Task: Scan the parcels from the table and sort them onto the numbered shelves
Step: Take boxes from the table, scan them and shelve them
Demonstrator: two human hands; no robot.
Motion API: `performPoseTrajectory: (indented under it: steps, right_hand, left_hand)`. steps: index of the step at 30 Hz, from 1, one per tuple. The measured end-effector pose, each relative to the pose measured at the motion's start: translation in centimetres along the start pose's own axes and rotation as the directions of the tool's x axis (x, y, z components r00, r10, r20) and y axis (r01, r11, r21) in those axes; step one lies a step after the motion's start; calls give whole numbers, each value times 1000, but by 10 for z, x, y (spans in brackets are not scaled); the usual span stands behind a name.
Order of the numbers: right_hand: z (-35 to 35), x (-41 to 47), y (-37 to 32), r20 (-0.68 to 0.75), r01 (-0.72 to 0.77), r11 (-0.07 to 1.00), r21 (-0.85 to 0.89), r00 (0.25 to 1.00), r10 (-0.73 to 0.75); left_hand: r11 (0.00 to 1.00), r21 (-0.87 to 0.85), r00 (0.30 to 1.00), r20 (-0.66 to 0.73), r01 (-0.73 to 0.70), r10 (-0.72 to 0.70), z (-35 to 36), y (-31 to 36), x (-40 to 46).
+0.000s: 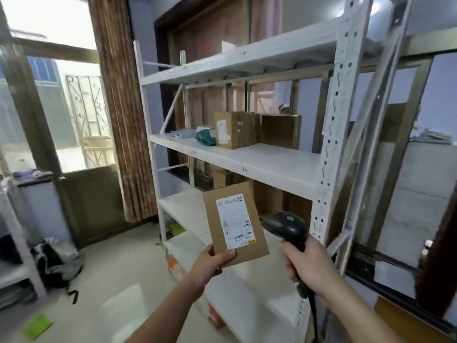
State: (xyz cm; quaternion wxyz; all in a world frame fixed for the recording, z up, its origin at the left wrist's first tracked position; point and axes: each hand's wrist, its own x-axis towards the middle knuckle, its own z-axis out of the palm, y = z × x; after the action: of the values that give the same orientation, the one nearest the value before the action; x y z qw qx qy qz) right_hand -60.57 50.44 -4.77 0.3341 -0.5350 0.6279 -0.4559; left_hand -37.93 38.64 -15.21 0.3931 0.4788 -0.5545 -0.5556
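Left hand (212, 262) pinches the flat parcel (235, 224) by its lower corner, label up, before the shelves (272, 162); right hand (309, 266) grips the scanner (286, 226) beside it. Tilt the scanner nose squarely onto the barcode, holding the parcel steady

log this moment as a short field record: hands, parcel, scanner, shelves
left hand: left hand pinches the lower corner of the flat brown cardboard parcel, white label facing the camera
right hand: right hand grips the black handheld barcode scanner, head close beside the label
shelving: white metal shelf rack directly ahead
already shelved: brown cardboard boxes and a green soft bag on the middle shelf
shelf number: handwritten, illegible
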Motion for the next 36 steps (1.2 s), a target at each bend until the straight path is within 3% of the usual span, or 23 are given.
performPoseTrajectory:
  steps: [14, 22, 28, 32, 36]
  right_hand:
    - [92, 128, -96, -6, 132, 989, 67, 991, -131]
    - [92, 220, -136, -76, 230, 973, 34, 971, -227]
    - [83, 282, -163, -129, 223, 974, 32, 968, -218]
    - [84, 313, -167, -184, 205, 979, -5, 962, -203]
    - [87, 339, -161, -247, 174, 984, -44, 952, -179]
  left_hand:
    - [969, -21, 967, -70, -248, 246, -110, 91, 132]
    - [920, -16, 920, -29, -392, 391, -133, 155, 236]
    - [896, -8, 895, -39, -444, 444, -132, 191, 316]
    - [891, -38, 890, 41, -452, 453, -122, 200, 370]
    - [892, 28, 875, 211, -452, 437, -113, 206, 428]
